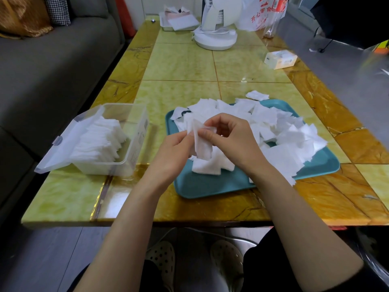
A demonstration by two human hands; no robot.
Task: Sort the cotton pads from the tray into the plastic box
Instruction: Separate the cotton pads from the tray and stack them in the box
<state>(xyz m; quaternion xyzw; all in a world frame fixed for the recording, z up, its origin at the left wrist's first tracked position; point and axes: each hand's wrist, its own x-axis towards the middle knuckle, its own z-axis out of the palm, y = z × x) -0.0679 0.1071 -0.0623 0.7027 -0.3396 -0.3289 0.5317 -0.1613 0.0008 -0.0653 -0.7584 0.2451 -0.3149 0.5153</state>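
A teal tray (202, 186) holds a loose heap of white square cotton pads (280, 131). Above its left part, my left hand (170, 152) and my right hand (233, 138) both pinch a small stack of cotton pads (203, 146), held upright between the fingertips. To the left stands a clear plastic box (134, 148) with its lid (63, 144) folded open to the left. A row of cotton pads (99, 140) stands on edge inside the box, filling its left part. One pad (257, 95) lies on the table just behind the tray.
The tiled yellow-green table (185, 62) carries a white fan base (214, 37), a white tray with papers (179, 23), a plastic bag (261, 15) and a small carton (281, 59) at the back. A grey sofa (52, 60) runs along the left.
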